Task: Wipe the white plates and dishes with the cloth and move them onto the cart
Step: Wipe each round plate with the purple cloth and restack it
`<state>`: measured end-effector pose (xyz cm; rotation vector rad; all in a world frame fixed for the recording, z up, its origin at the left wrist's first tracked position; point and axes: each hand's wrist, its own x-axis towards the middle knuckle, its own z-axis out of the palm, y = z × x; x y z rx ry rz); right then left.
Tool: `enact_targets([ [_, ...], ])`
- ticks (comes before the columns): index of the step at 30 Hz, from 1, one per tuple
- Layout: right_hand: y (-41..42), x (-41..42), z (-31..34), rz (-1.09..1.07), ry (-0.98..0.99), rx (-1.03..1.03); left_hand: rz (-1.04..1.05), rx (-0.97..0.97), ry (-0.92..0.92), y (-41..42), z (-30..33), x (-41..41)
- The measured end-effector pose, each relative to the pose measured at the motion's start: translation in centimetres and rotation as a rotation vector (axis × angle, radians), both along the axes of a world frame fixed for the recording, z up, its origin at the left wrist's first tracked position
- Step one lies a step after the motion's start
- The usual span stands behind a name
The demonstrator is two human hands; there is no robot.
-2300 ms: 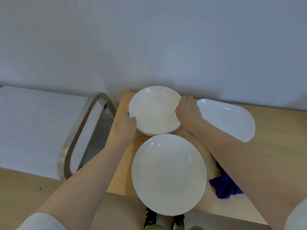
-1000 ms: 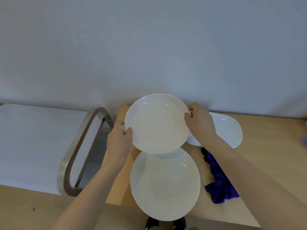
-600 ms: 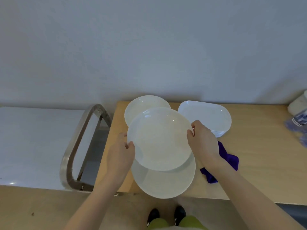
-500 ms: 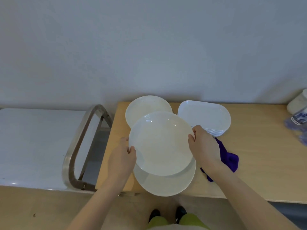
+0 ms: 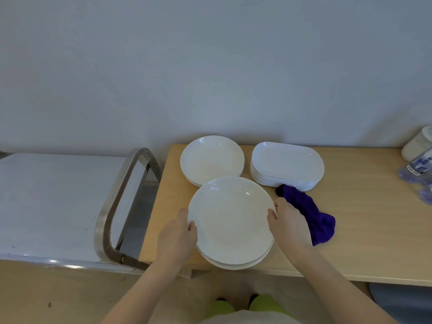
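A round white plate [image 5: 230, 218] lies on top of another round plate at the table's near edge. My left hand [image 5: 177, 237] grips its left rim and my right hand [image 5: 288, 224] grips its right rim. Behind it stands a stack of round white plates [image 5: 211, 159]. A stack of oblong white dishes [image 5: 287, 163] sits at the back right of those. The purple cloth [image 5: 308, 215] lies crumpled on the table just right of my right hand, partly hidden by it. The cart [image 5: 46, 202], with a pale flat top, stands left of the table.
The wooden table [image 5: 364, 230] stretches to the right. The cart's metal handle loop [image 5: 119, 206] rises between cart and table. A white jar [image 5: 418, 143] and a clear plastic bottle [image 5: 418, 167] sit at the far right edge. A wall is close behind.
Both hands lifted a round plate off the back stack, brought it toward me and lowered it onto the near plate. The view pulled back, showing more of the table.
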<state>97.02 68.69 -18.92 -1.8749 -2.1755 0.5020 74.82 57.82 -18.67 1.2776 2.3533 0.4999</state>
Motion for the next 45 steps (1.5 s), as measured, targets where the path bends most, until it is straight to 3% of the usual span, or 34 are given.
enact_targets([
  [6,-0.2,0.3,-0.1,-0.007,0.034,-0.043,-0.034,-0.037,0.032,0.1,-0.4,0.1],
  [11,-0.5,0.7,-0.3,0.067,-0.186,0.001,-0.044,-0.038,0.048,-0.1,-0.4,0.2],
  [15,-0.6,0.5,-0.6,0.044,-0.198,0.065,-0.067,-0.046,0.082,-0.1,-0.2,0.3],
  [21,-0.2,1.2,-1.0,0.018,-0.13,0.217,-0.043,-0.047,0.29,0.4,0.9,1.6],
  [28,1.8,4.0,-3.2,-0.085,-0.21,0.083,-0.034,-0.025,0.406,1.6,1.0,3.0],
  [31,2.5,4.7,-4.3,-0.098,-0.278,-0.016,0.004,-0.056,0.401,1.9,1.0,3.4],
  [37,3.5,5.4,-5.0,-0.039,-0.41,0.023,0.034,-0.059,0.273,1.8,1.0,4.1],
  [40,4.2,5.5,-4.1,-0.115,-0.207,0.057,0.051,-0.032,0.225,1.6,0.9,3.6],
  [45,3.8,5.8,-2.0,-0.46,0.635,0.001,0.067,0.019,0.183,1.4,0.6,2.9],
])
